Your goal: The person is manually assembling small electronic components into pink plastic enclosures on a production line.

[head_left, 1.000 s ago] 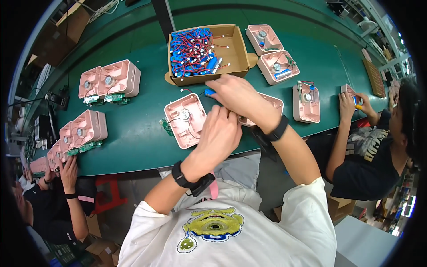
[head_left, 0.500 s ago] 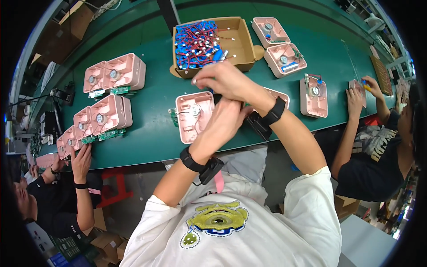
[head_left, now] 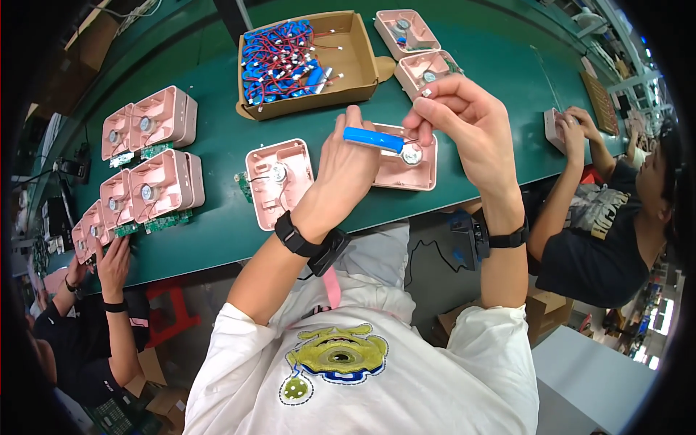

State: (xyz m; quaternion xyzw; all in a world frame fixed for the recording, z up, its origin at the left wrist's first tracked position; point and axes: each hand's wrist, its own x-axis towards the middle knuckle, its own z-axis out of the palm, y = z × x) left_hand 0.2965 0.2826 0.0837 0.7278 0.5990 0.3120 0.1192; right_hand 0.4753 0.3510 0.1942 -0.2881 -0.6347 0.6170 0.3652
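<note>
A blue cylindrical battery point(head_left: 373, 139) lies level across the fingers of my left hand point(head_left: 346, 161), which are bent around it and partly hidden behind it. At its right end, thin wires lead to my right hand point(head_left: 471, 127), whose thumb and fingertips are pinched together on them. A small white connector point(head_left: 426, 93) shows by the right fingers. Under both hands sits an open pink housing point(head_left: 423, 174) with a round silver speaker point(head_left: 412, 154). Left of it, beside my left forearm, rests another open pink housing point(head_left: 254, 163) with a green circuit board point(head_left: 244, 187) at its edge.
A cardboard box point(head_left: 362, 72) of wired blue batteries stands at the back. Pink housings point(head_left: 185, 123) are grouped at the left, and two more point(head_left: 406, 32) stand at the back right. Co-workers' hands point(head_left: 112, 264) point(head_left: 576, 130) work at both sides of the green table point(head_left: 217, 239).
My hands were crossed over each other; my right hand has moved right and drawn apart, bringing the battery and its wires into sight. The whole view has shifted.
</note>
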